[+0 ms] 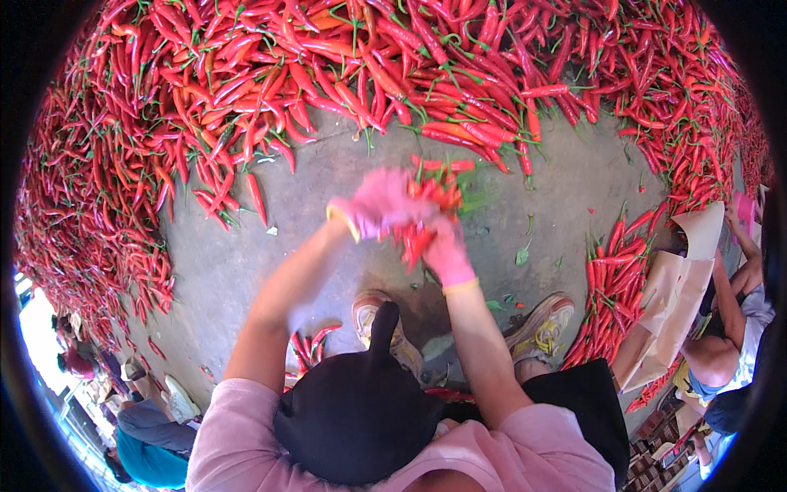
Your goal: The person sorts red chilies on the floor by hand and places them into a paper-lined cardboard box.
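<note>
A bunch of red chili peppers (440, 193) with green stems is between my two hands, above the concrete floor (295, 178). My left hand (382, 202), in a pink glove with a yellow cuff, grips the bunch from the left and is blurred. Lower on the right, my right hand (447, 249) in a matching glove holds the same peppers; pepper ends stick out between the hands. The gloves and blur hide some fingers. Just beyond lies the edge of a large heap of red chili peppers (344, 49).
My shoes (544, 329) stand below my hands. On the right, a pile of chili peppers (615, 289) lies beside an opened brown paper bag (673, 301). Another person (728, 313) sits beyond it. At lower left is a person in teal (150, 452). Leaf bits (522, 255) litter the floor.
</note>
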{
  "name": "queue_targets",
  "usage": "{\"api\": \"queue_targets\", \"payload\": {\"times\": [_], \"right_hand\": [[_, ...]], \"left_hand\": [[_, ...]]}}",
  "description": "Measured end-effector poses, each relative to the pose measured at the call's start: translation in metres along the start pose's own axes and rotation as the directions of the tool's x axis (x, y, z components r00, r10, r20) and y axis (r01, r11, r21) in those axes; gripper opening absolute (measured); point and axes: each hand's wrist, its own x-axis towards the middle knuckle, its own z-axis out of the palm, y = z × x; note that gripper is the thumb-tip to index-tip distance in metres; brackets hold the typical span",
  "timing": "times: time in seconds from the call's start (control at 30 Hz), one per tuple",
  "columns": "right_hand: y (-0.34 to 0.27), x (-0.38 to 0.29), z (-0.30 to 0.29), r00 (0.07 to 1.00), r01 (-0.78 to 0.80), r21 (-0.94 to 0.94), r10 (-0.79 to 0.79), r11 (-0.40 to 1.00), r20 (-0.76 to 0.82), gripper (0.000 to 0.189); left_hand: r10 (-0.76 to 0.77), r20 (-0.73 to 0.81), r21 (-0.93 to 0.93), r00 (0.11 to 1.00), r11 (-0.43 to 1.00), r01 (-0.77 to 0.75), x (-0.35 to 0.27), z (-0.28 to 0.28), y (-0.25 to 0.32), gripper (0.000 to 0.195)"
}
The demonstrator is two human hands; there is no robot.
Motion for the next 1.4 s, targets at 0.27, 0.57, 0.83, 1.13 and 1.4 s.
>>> {"api": "queue_targets", "payload": {"times": [0.27, 0.57, 0.83, 1.13, 1.4], "right_hand": [[-0.113, 0.012, 0.089, 0.981, 0.032, -0.697, 0.113, 0.716, 0.161, 0.057], [-0.057, -0.048, 0.058, 0.974, -0.153, -0.674, 0.227, 0.723, 0.023, 0.053], [-0.117, 0.053, 0.093, 0.970, 0.037, -0.823, 0.179, 0.567, 0.167, 0.050], [-0.039, -0.079, 0.054, 0.993, 0.039, -0.352, -0.076, 0.935, -0.091, 0.053], [-0.043, -0.001, 0.019, 0.999, 0.044, -0.110, -0.045, 0.993, -0.007, 0.037]], "left_hand": [[0.107, -0.147, -0.924, 0.983, -0.369, -0.098, -0.025, 0.069, 0.026, 0.047], [0.124, -0.104, -0.835, 0.987, -0.550, -0.018, -0.084, 0.136, -0.007, 0.056], [0.137, -0.151, -0.799, 0.979, -0.599, -0.040, 0.020, 0.082, 0.003, 0.061], [0.145, -0.016, -0.976, 0.989, 0.211, -0.047, -0.069, 0.092, 0.007, 0.070], [0.058, 0.027, -0.676, 0.998, 0.737, -0.025, 0.025, 0.049, -0.006, 0.072]]}}
